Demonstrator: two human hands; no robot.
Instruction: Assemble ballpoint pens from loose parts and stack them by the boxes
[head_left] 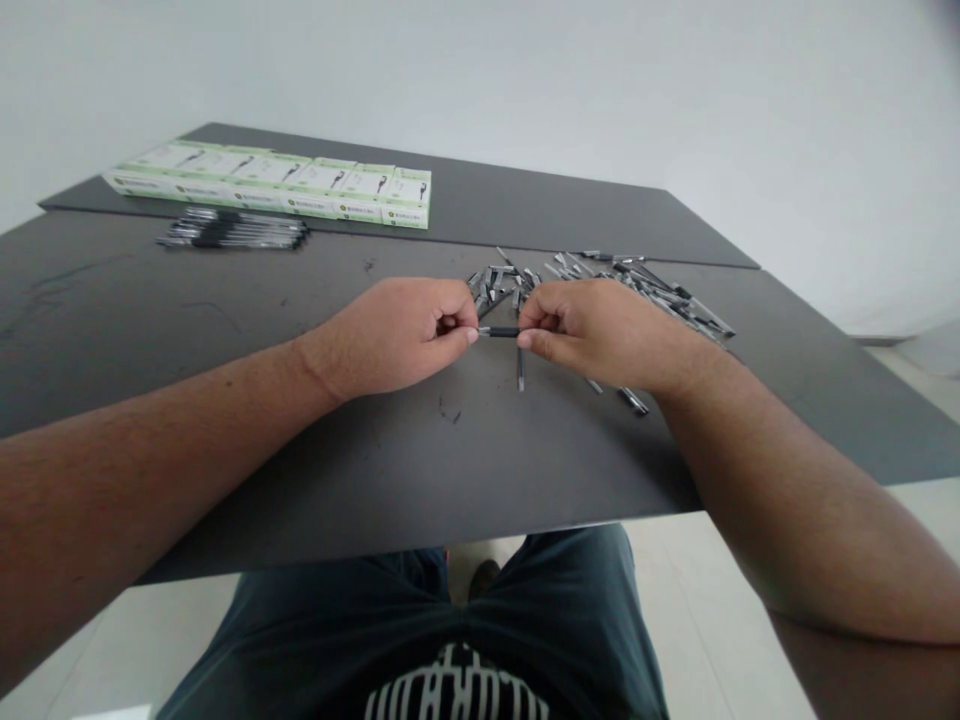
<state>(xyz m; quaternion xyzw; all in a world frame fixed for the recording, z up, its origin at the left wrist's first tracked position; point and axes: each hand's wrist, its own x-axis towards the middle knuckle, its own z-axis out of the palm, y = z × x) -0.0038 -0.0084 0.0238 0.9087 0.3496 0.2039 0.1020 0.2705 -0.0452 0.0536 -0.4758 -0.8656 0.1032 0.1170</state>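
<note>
Over the middle of the grey table, a pen with a black grip lies level between my two hands. My left hand is closed, with thumb and forefinger pinching its pale tip end. My right hand pinches the dark grip part from the other side; whatever lies inside that hand is hidden. Just behind my fingers is a loose heap of small pen caps. Several pen parts are scattered behind and beside my right hand, and one thin piece rests below the held pen.
A row of white and green pen boxes stands at the back left. In front of it lies a bundle of pens. The table's near edge runs above my legs, and a white wall rises behind.
</note>
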